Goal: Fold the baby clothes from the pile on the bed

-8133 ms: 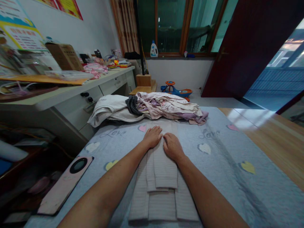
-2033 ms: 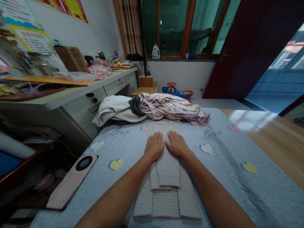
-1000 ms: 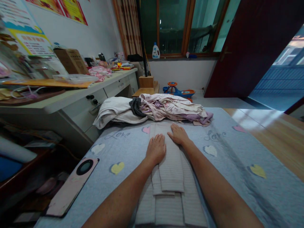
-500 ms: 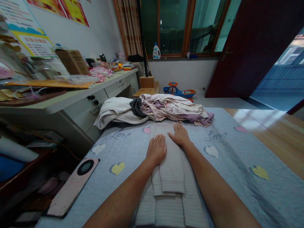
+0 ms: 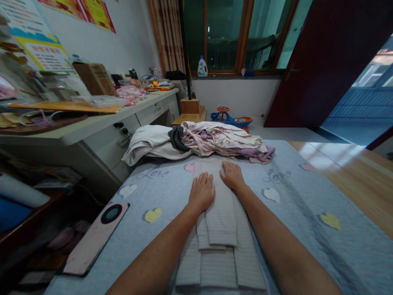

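- Since two seconds ago the right hand [image 5: 232, 175] has slid forward along the folded cloth [image 5: 219, 221], while the left hand [image 5: 202, 190] has stayed at about the same spot, so the hands no longer lie level with each other.
- Both hands lie flat and palm down on the cloth with the fingers stretched out and close together; neither has hold of anything.
- The right hand rests near the far end of the cloth, and the left hand lies just beside it, a little nearer to the person.
- The folded cloth is pale and finely striped. It lies lengthwise between the forearms on a grey blanket [image 5: 291, 205] printed with hearts, with a narrower folded layer on top of a wider one.
- Just beyond the fingertips of the right hand lies a loose pile of clothes [image 5: 221, 139], and a white garment [image 5: 144, 141] lies to its left.
- A phone [image 5: 95, 239] in a pink case lies at the blanket's left edge, well apart from the hands.
- On the left stands a cluttered desk [image 5: 92, 125] with drawers.
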{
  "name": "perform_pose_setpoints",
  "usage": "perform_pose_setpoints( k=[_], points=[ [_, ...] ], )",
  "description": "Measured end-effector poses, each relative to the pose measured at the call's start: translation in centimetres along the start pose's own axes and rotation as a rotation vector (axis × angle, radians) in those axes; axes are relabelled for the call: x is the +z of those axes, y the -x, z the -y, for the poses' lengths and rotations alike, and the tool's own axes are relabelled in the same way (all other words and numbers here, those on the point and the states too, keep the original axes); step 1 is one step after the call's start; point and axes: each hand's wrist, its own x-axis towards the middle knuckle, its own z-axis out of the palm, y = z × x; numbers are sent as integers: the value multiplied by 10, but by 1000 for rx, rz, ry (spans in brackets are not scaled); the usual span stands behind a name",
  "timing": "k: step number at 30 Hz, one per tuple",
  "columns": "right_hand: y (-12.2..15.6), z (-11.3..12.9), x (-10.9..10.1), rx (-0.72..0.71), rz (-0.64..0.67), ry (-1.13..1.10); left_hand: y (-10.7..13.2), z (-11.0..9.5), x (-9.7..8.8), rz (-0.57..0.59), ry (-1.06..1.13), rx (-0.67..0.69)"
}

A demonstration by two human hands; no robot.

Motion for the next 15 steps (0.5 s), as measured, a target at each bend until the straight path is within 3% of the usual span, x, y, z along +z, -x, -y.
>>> perform_pose_setpoints(
  k=[8, 15],
  points=[
    [18, 16, -17, -66, 196, -32, 1, 0, -2, -8, 11, -2],
    [52, 30, -9, -86, 227, -48, 1, 4, -4, 19, 33, 18]
  ],
)
